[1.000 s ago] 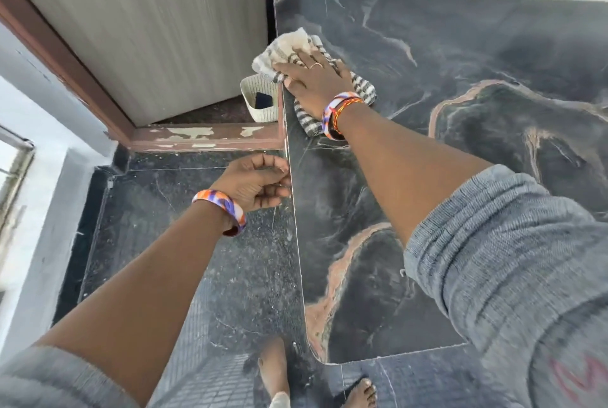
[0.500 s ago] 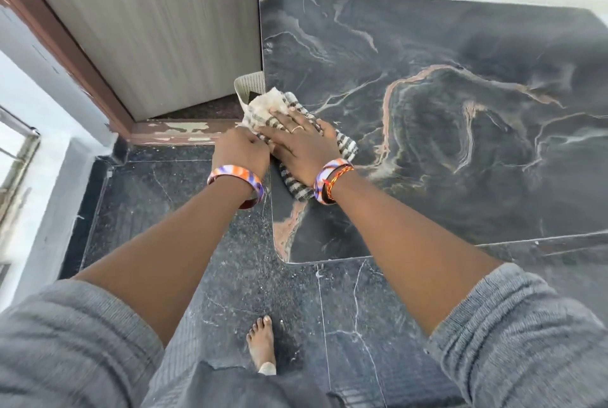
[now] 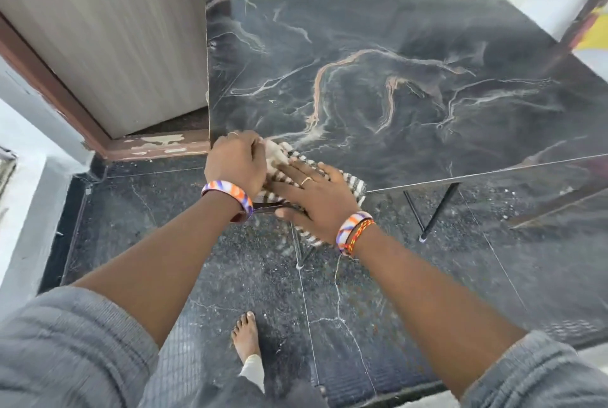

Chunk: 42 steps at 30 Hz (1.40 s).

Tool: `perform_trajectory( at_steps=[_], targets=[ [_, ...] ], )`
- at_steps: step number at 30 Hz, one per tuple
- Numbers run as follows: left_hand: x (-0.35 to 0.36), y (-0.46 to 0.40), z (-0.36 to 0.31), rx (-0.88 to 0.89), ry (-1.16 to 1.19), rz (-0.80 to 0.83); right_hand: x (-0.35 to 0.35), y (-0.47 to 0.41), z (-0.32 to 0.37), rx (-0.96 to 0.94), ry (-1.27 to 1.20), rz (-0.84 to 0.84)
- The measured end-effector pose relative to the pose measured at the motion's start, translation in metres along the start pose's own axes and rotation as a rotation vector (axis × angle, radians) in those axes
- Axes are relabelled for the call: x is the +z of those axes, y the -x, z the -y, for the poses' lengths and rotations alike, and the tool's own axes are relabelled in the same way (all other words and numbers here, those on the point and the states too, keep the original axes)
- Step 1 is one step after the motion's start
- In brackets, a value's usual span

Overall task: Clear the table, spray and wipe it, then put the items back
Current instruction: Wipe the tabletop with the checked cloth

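Two hands met on the striped cloth (image 3: 353, 184) at the near-left corner of the dark marbled worktop (image 3: 411, 85). Left hand (image 3: 237, 162) bunched the cloth's pale end in curled fingers. Right hand (image 3: 316, 197) pressed flat, fingers spread, part of the cloth hanging over the edge above the floor (image 3: 158, 210).

One table (image 3: 427, 78), one cloth (image 3: 355, 185), two hands (image 3: 237, 160).

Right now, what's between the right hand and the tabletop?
The striped cloth. In the head view the right hand lies flat on it at the table corner, while the left hand grips its bunched end.
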<state>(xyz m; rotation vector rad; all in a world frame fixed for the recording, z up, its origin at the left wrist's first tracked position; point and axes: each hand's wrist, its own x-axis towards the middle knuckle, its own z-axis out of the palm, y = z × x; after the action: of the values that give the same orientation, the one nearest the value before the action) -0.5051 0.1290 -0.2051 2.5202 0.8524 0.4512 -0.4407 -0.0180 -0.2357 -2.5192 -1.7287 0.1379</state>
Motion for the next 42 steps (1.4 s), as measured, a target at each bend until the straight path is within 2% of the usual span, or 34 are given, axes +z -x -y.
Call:
perform_trajectory(
  at_steps=[3,6,10,12,16,18,21,26,30,33,36,39,42],
  targets=[
    [0.009,0.003,-0.012,0.059,-0.018,0.017,-0.009,0.036,-0.064,0.222,0.007,0.018],
    [0.011,0.004,-0.015,0.062,-0.021,0.008,-0.016,0.071,-0.12,0.457,-0.019,-0.035],
    [0.009,-0.002,-0.013,0.01,-0.002,-0.018,-0.02,0.067,-0.117,0.631,-0.039,-0.052],
    [0.01,-0.005,-0.015,-0.026,0.011,-0.013,-0.02,0.052,-0.09,0.546,-0.044,-0.035],
    [0.013,-0.021,-0.013,-0.091,0.044,0.018,-0.017,0.011,-0.023,0.199,-0.088,0.003],
    [0.012,-0.033,-0.009,-0.133,0.055,0.01,-0.015,-0.013,-0.006,0.093,-0.108,0.012],
    [0.013,-0.061,-0.006,-0.179,0.042,-0.013,-0.011,-0.054,-0.004,0.066,-0.133,0.006],
    [0.021,-0.112,-0.012,-0.197,-0.016,-0.031,-0.013,-0.128,-0.028,0.191,-0.181,-0.021],
    [0.032,-0.145,-0.025,-0.111,-0.054,0.012,-0.021,-0.143,-0.085,0.42,-0.226,-0.096],
    [0.051,-0.164,-0.051,-0.036,-0.032,0.064,-0.028,-0.114,-0.165,0.729,-0.229,-0.133],
    [0.077,-0.178,-0.087,0.084,-0.021,0.14,-0.035,-0.048,-0.248,1.088,-0.206,-0.16],
    [0.098,-0.181,-0.12,0.202,0.026,0.217,-0.041,0.034,-0.301,1.39,-0.209,-0.17],
    [0.115,-0.172,-0.148,0.287,0.044,0.257,-0.046,0.091,-0.322,1.55,-0.199,-0.175]
  ],
)
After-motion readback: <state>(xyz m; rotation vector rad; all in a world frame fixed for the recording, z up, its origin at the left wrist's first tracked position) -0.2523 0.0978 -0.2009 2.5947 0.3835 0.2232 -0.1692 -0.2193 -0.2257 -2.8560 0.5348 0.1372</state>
